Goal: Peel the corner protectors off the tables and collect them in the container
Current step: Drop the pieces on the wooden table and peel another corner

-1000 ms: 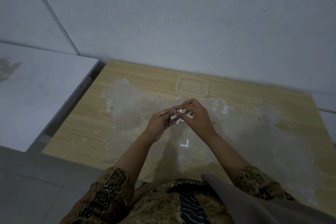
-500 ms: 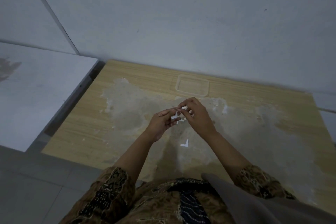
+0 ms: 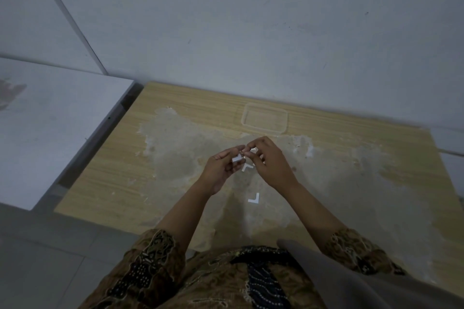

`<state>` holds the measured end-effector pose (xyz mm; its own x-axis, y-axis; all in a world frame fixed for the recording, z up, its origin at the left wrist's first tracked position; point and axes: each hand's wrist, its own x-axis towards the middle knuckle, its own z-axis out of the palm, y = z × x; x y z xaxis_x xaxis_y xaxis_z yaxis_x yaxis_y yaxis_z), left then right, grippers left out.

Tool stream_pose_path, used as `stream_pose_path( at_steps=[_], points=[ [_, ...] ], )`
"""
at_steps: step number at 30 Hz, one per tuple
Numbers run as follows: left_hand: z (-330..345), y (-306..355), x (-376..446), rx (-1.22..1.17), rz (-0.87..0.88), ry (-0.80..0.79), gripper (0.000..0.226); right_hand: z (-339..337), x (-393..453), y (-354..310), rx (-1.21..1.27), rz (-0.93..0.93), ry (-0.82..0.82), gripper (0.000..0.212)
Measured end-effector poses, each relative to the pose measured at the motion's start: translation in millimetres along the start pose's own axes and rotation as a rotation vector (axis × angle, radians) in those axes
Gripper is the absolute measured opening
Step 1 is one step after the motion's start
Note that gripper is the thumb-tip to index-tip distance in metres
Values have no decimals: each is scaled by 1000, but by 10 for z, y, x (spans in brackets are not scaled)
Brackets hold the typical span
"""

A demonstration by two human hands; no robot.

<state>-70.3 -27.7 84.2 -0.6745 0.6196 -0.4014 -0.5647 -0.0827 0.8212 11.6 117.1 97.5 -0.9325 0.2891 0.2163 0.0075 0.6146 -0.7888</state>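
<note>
Between the left hand [image 3: 221, 168] and right hand [image 3: 270, 160], both pinching it, the corner protector [image 3: 238, 159] looks light, thin and bendy, best gripped by its edges.

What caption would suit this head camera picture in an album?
Both hands, left hand and right hand, pinch a white corner protector above a worn wooden table, near a clear container.

Dim, flat light; wide-angle edge distortion
</note>
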Motion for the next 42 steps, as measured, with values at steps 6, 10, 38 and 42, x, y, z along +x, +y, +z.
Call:
stream_pose_path(
  at_steps=[6,10,38,42],
  points=[
    [-39,-2,39,-15,5,7,22,-1,14,16,-1,22,-26,7],
    [-70,-32,66,-43,1,11,25,-6,9,7,-6,29,-47,9],
    [-211,-186,112,-119,-23,140,24,58,-75,325,-84,309,-130,8],
    [-210,-208,90,-141,-55,119,26,134,-171,520,-148,492,-153,10]
  ],
)
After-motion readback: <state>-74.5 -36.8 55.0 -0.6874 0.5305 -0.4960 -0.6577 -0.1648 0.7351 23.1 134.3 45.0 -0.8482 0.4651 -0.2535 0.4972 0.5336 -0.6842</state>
